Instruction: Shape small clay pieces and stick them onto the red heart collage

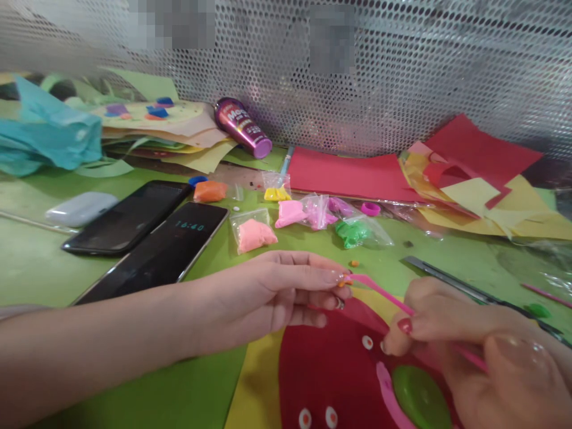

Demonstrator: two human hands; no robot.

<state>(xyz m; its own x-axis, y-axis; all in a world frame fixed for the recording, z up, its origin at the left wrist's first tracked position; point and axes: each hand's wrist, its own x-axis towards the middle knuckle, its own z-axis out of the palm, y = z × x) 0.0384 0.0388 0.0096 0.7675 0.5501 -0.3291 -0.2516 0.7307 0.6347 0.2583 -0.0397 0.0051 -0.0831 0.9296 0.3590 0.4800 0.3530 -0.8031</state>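
My left hand (286,286) pinches a small orange piece (345,281) between thumb and fingertips. My right hand (465,333) is closed around a thin pink tool (384,292), whose flat tip touches the orange piece. Below both hands lies a dark red paper shape (322,363) on yellow paper (254,381). It carries small white dots with orange centres (331,417), a pink curved strip (388,393) and a round green piece (420,396) beside the right hand.
Bags of coloured clay (255,233) lie beyond my hands. Two phones (172,244) and a white case (81,208) are at left. A cutter (451,277) lies at right. Red paper (353,176), a purple cup (243,128) and paper scraps line a perforated metal panel (286,77).
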